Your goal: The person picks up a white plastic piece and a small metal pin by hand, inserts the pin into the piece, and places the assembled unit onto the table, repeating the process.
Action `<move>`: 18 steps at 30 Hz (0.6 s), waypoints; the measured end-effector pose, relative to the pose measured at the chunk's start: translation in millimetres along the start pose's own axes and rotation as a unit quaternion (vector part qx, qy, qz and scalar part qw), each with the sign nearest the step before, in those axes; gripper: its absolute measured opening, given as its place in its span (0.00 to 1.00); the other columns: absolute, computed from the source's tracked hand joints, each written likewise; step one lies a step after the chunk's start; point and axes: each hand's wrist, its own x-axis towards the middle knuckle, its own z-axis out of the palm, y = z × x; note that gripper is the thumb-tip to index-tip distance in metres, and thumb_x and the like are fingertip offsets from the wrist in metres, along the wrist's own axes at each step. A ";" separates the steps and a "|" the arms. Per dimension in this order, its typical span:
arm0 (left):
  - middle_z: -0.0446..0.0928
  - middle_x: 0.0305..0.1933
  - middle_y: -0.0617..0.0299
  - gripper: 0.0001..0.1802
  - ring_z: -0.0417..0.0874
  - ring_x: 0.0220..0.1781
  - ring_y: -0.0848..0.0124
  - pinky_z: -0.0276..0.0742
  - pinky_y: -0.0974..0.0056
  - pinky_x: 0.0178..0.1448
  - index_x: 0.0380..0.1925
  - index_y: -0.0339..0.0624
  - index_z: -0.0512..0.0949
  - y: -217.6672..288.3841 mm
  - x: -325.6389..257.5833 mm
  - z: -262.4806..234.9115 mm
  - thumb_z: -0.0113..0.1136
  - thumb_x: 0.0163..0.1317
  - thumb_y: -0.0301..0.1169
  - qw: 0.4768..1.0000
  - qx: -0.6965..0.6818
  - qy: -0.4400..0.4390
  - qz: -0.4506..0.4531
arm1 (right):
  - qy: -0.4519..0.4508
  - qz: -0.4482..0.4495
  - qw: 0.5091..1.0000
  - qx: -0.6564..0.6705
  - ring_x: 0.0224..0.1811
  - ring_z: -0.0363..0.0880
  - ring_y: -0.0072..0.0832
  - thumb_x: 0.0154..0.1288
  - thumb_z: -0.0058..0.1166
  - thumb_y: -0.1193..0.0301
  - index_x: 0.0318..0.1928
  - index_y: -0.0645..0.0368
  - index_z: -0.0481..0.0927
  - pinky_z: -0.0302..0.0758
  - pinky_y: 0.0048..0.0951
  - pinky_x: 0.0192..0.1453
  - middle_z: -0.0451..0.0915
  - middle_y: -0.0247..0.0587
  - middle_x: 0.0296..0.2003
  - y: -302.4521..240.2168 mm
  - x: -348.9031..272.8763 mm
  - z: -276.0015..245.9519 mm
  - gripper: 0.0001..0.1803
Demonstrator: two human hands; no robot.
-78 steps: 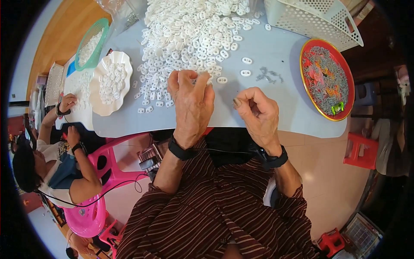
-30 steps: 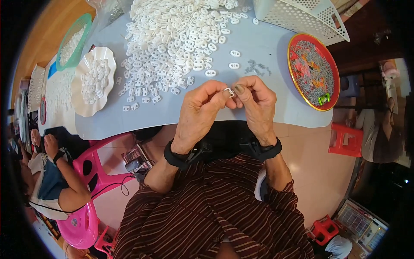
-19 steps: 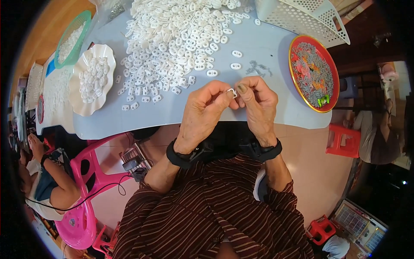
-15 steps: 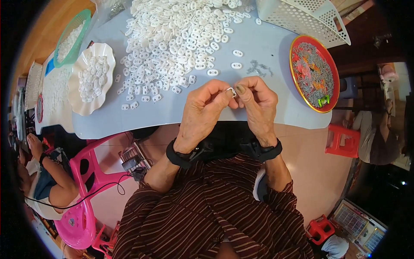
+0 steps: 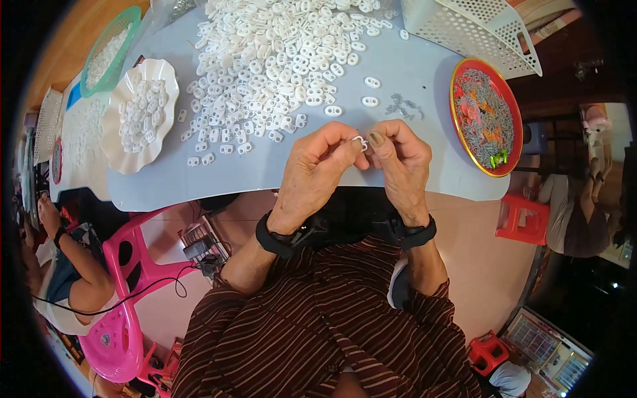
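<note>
Close to the table's near edge, my left hand (image 5: 323,159) pinches a small white oval plastic piece (image 5: 361,143) between thumb and fingertips. My right hand (image 5: 402,159) is closed just beside it, thumb against the bent fingers. Whether something tiny sits in that right pinch is hidden. Beyond my hands spreads a large pile of white two-holed oval pieces (image 5: 265,63). A little group of grey screw-like parts (image 5: 405,106) lies past my right hand.
A red gold-rimmed dish (image 5: 459,136) of grey parts with orange and green bits is at right. A white perforated basket (image 5: 458,33) stands behind it. To the left are a scalloped white plate (image 5: 114,156) of oval pieces and a green basket (image 5: 135,26). Another person (image 5: 86,278) sits at left.
My right thumb has drawn slightly away from the white piece, opening a small gap between the hands. The left hand keeps its pinch. The whole view has shifted a little.
</note>
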 end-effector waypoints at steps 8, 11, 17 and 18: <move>0.78 0.26 0.67 0.06 0.69 0.28 0.84 0.63 0.75 0.31 0.34 0.35 0.76 -2.1 -0.6 -0.2 0.52 0.67 0.26 1.000 0.011 0.003 0.000 | 0.021 0.007 1.000 0.018 0.25 0.66 0.11 0.68 0.56 0.68 0.34 0.62 0.78 0.64 0.14 0.28 0.75 0.26 0.25 -2.2 -0.3 1.7 0.09; 0.78 0.26 0.67 0.06 0.68 0.28 0.84 0.62 0.75 0.30 0.34 0.36 0.76 -4.9 -0.9 -0.2 0.52 0.67 0.26 1.000 0.007 0.003 0.000 | 0.019 -0.002 1.000 -0.012 0.24 0.65 0.11 0.68 0.56 0.69 0.34 0.62 0.77 0.63 0.14 0.28 0.74 0.26 0.24 -0.4 -0.2 2.9 0.09; 0.78 0.26 0.67 0.06 0.68 0.27 0.85 0.62 0.76 0.29 0.34 0.35 0.77 -5.5 -1.2 2.8 0.52 0.66 0.26 1.000 0.001 0.016 0.003 | 0.021 -0.004 0.999 -0.033 0.23 0.64 0.10 0.68 0.57 0.69 0.33 0.62 0.77 0.62 0.14 0.26 0.73 0.24 0.23 -0.2 0.4 3.4 0.09; 0.78 0.26 0.68 0.06 0.68 0.27 0.85 0.62 0.76 0.29 0.34 0.35 0.77 -4.9 -1.2 4.5 0.52 0.66 0.26 1.000 -0.007 0.019 0.005 | 0.021 -0.003 0.999 -0.034 0.23 0.64 0.10 0.68 0.57 0.69 0.33 0.62 0.77 0.62 0.14 0.26 0.73 0.24 0.23 -1.0 0.6 2.8 0.09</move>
